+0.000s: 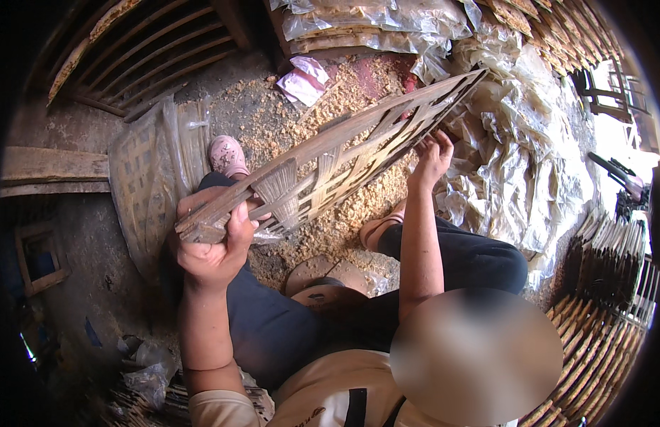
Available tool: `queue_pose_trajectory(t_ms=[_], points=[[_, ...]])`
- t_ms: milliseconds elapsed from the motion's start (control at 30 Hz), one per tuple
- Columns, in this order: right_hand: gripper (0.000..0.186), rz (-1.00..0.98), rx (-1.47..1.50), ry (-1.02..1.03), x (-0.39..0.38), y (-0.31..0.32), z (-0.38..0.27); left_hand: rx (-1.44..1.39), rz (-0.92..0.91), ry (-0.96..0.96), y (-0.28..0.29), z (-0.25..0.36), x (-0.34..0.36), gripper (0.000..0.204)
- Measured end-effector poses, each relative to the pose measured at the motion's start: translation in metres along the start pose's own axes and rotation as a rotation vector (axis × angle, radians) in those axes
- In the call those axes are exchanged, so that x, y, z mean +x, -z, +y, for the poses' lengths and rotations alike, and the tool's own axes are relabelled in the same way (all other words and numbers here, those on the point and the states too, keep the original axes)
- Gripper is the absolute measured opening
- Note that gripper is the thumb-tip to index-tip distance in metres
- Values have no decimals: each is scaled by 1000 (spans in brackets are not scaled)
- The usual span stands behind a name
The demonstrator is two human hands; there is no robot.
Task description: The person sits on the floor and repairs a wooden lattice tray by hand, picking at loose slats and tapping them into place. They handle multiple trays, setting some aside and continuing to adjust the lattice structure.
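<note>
A long woven bamboo tray (330,167) with a wooden frame is held tilted in front of me, slanting from near left to far right. My left hand (214,242) is closed around its near left corner, the thumb over the frame. At the right-hand long side, my right hand (434,158) has its fingers curled at the tray's edge; the fingertips are partly hidden. Under the tray, pale yellow-brown crumbs (269,114) lie scattered thickly over the floor.
Crumpled clear plastic sheeting (508,164) is heaped at the right. Slatted trays (600,349) are stacked at the lower right. Plastic-wrapped layers (372,28) stand at the back. A plastic-covered woven panel (152,178) leans at the left. Near my pink shoe (227,155) lies a pink-white wrapper (303,80).
</note>
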State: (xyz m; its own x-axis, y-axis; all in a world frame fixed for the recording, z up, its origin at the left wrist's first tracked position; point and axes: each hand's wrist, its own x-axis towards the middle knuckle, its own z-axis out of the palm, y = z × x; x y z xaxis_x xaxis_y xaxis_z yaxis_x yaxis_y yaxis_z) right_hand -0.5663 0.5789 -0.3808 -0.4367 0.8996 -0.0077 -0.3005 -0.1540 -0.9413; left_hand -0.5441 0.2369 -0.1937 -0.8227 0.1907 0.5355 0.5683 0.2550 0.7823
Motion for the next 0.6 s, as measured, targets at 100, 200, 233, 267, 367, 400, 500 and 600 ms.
queue_pose_trajectory(t_ms=[100,200,233,267,367,400,500,600], points=[[27,-15,-68,-51,18,37,21,49,-112,-22,1,2,9,21],[34,-146,-178,72,7,34,18,-84,-12,25,-2,4,7,18],[36,-161,-209,137,-1,24,10,-96,-3,32,-2,3,6,17],[34,-217,-250,191,-5,18,5,-109,5,37,-2,3,6,16],[46,-428,-450,356,-11,18,4,-104,-16,55,-1,3,8,17],[52,-454,-499,422,-10,20,11,-95,-31,62,-1,3,9,17],[50,-440,-515,363,-13,15,16,-65,-14,27,0,-1,10,19],[48,-425,-585,359,-9,18,21,-88,-13,60,0,-2,9,19]])
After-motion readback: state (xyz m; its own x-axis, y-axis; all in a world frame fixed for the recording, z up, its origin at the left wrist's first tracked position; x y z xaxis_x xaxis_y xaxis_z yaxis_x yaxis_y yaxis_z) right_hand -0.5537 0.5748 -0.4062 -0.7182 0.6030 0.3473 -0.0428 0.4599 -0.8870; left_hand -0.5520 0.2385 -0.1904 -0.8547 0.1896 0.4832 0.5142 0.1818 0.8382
